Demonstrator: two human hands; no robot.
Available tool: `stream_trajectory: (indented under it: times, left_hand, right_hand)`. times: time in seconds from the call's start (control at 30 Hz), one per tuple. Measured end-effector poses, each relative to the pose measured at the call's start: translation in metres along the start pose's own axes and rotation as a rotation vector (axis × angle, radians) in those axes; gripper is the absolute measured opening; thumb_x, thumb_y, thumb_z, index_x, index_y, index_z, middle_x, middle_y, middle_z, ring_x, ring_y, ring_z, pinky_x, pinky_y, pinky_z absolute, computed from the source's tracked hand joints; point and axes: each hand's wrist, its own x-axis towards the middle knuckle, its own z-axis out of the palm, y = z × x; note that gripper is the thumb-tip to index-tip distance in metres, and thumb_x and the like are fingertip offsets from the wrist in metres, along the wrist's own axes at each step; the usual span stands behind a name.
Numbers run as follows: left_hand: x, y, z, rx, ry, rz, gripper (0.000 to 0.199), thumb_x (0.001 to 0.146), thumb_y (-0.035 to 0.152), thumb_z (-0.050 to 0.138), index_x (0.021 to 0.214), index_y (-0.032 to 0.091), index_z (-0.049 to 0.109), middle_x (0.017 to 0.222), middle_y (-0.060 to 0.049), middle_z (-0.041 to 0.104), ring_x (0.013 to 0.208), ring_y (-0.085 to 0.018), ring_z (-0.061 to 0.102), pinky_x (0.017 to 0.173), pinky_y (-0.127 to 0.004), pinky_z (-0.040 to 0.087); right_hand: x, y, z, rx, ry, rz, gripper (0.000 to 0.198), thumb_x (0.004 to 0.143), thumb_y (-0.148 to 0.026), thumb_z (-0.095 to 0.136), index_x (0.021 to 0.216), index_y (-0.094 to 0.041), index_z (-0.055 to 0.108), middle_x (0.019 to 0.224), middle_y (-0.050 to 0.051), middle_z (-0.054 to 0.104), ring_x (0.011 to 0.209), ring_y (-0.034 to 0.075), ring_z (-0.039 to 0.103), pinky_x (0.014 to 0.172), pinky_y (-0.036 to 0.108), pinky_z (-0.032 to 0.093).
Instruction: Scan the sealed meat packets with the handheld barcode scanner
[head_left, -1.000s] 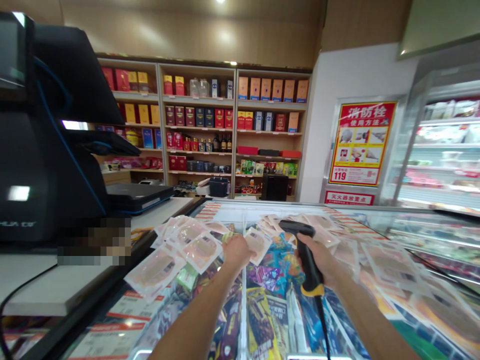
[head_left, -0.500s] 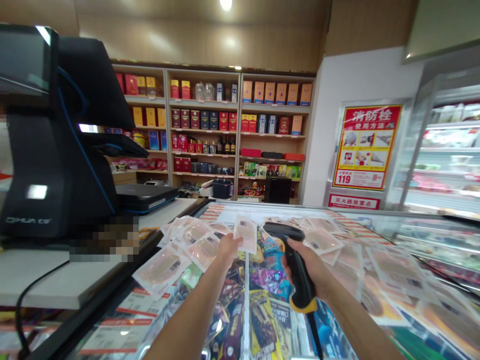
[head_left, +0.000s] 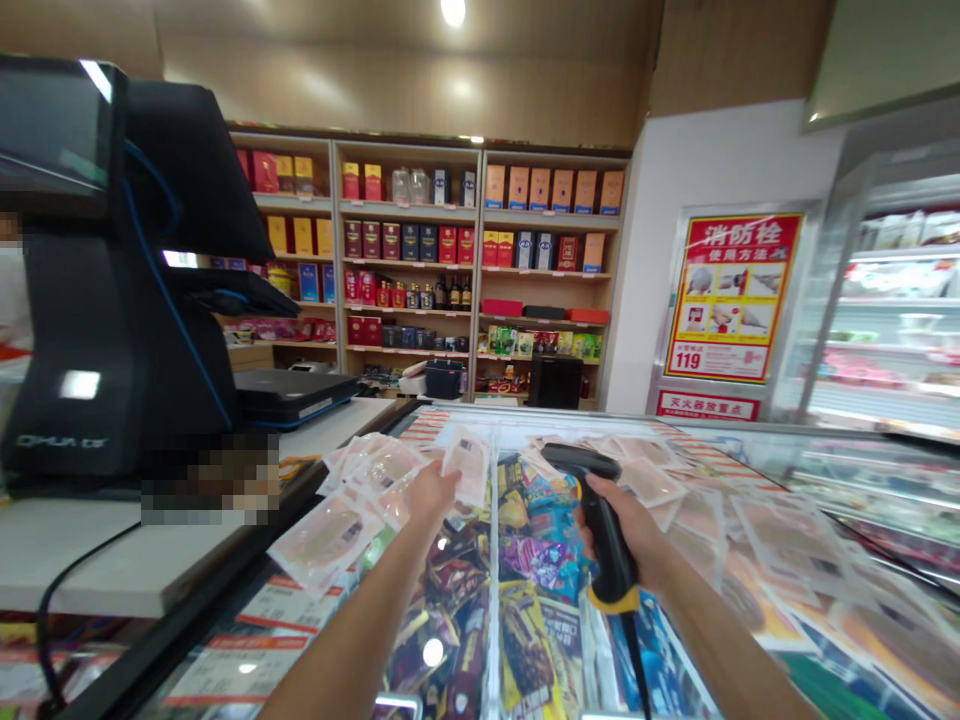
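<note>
Pinched in my left hand (head_left: 433,494) is a flat clear packet (head_left: 466,466) with a small barcode label near its top. It is held above the glass lid of a chest freezer, beside a pile of similar packets (head_left: 322,535) on the left. My right hand (head_left: 626,525) is wrapped round the grip of a black and yellow barcode scanner (head_left: 609,550), its head pointing left toward the held packet. The scanner's cable runs down toward me. More flat packets (head_left: 787,535) lie spread over the glass on the right.
Colourful ice cream wrappers (head_left: 532,560) show through the freezer glass. A black cash register (head_left: 112,330) stands on a white counter (head_left: 90,560) at left. Shelves of boxes and bottles (head_left: 409,240) line the back wall. A red poster (head_left: 735,295) hangs at right, near a glass-fronted cooler (head_left: 892,320).
My left hand has shifted left with the packet, toward the left pile, and the packet has tilted. My right hand and the scanner have moved slightly right.
</note>
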Motion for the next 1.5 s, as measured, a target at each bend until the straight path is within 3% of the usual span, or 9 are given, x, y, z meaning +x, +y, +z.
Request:
stream_trajectory:
  times: [0.13, 0.3, 0.47, 0.63, 0.73, 0.83, 1.2, 1.33, 1.5]
  left_hand:
    - [0.007, -0.011, -0.025, 0.128, 0.068, -0.014, 0.022, 0.069, 0.027, 0.043, 0.083, 0.016, 0.057, 0.086, -0.009, 0.063, 0.084, -0.023, 0.057, 0.063, -0.028, 0.041]
    - [0.01, -0.022, -0.047, 0.234, 0.12, -0.052, 0.025, 0.065, 0.032, 0.044, 0.084, 0.02, 0.056, 0.087, -0.01, 0.063, 0.084, -0.026, 0.056, 0.064, -0.033, 0.041]
    - [0.014, -0.028, -0.054, 0.262, 0.181, -0.037, 0.035, 0.065, 0.029, 0.044, 0.098, 0.02, 0.05, 0.094, -0.009, 0.061, 0.087, -0.025, 0.055, 0.067, -0.034, 0.041]
    - [0.012, -0.022, -0.051, 0.291, 0.295, 0.031, 0.042, 0.064, 0.026, 0.045, 0.105, 0.014, 0.047, 0.108, -0.014, 0.05, 0.101, -0.03, 0.043, 0.078, -0.041, 0.037]
    - [0.008, -0.01, -0.04, 0.284, 0.321, 0.101, 0.04, 0.066, 0.024, 0.043, 0.105, 0.015, 0.046, 0.11, -0.012, 0.047, 0.102, -0.029, 0.041, 0.08, -0.042, 0.035]
    - [0.003, 0.007, -0.022, 0.257, 0.271, 0.197, 0.038, 0.067, 0.022, 0.042, 0.104, 0.015, 0.046, 0.108, -0.01, 0.048, 0.1, -0.024, 0.043, 0.082, -0.035, 0.035]
    - [-0.02, 0.068, 0.08, 0.223, -0.184, 0.522, 0.04, 0.068, 0.014, 0.043, 0.108, 0.019, 0.047, 0.111, -0.005, 0.051, 0.103, -0.017, 0.044, 0.086, -0.025, 0.033]
    - [-0.015, 0.075, 0.102, 0.242, -0.273, 0.548, 0.042, 0.07, 0.018, 0.041, 0.112, 0.021, 0.043, 0.121, -0.005, 0.043, 0.11, -0.018, 0.039, 0.089, -0.029, 0.03]
    - [0.01, 0.09, 0.111, 0.263, -0.315, 0.493, 0.049, 0.072, 0.034, 0.041, 0.119, 0.021, 0.035, 0.128, -0.008, 0.033, 0.116, -0.02, 0.031, 0.091, -0.03, 0.028]
  right_hand:
    - [0.004, 0.001, -0.005, 0.028, 0.004, -0.029, 0.03, 0.065, -0.044, 0.05, 0.068, -0.015, 0.053, 0.051, 0.001, 0.057, 0.036, 0.009, 0.047, 0.033, 0.021, 0.039]
    - [0.002, -0.003, -0.005, 0.027, 0.042, -0.03, 0.029, 0.065, -0.044, 0.051, 0.069, -0.015, 0.052, 0.048, 0.0, 0.055, 0.035, 0.009, 0.046, 0.032, 0.021, 0.039]
    - [-0.001, -0.01, -0.009, -0.003, 0.14, -0.016, 0.027, 0.065, -0.042, 0.052, 0.065, -0.015, 0.049, 0.048, 0.0, 0.055, 0.035, 0.009, 0.047, 0.032, 0.02, 0.039]
    - [0.001, -0.017, -0.024, 0.03, 0.222, -0.025, 0.023, 0.066, -0.039, 0.053, 0.069, -0.017, 0.049, 0.046, -0.001, 0.054, 0.035, 0.009, 0.047, 0.032, 0.02, 0.038]
    - [0.003, -0.02, -0.035, 0.025, 0.262, -0.042, 0.023, 0.065, -0.038, 0.054, 0.07, -0.017, 0.049, 0.047, -0.001, 0.055, 0.037, 0.009, 0.049, 0.033, 0.019, 0.038]
    - [0.005, -0.02, -0.042, 0.019, 0.279, -0.045, 0.024, 0.064, -0.039, 0.054, 0.07, -0.017, 0.049, 0.047, -0.001, 0.055, 0.037, 0.009, 0.049, 0.034, 0.019, 0.038]
    - [0.005, -0.019, -0.032, -0.045, 0.288, -0.034, 0.025, 0.064, -0.041, 0.053, 0.067, -0.016, 0.048, 0.046, -0.001, 0.054, 0.035, 0.009, 0.047, 0.031, 0.02, 0.037]
    - [0.003, -0.022, -0.032, -0.025, 0.299, -0.014, 0.025, 0.065, -0.04, 0.052, 0.066, -0.016, 0.048, 0.045, -0.001, 0.053, 0.034, 0.009, 0.046, 0.031, 0.021, 0.038]
    - [0.003, -0.026, -0.041, 0.059, 0.281, -0.043, 0.027, 0.063, -0.042, 0.054, 0.072, -0.017, 0.048, 0.045, -0.002, 0.052, 0.036, 0.009, 0.047, 0.032, 0.019, 0.037]
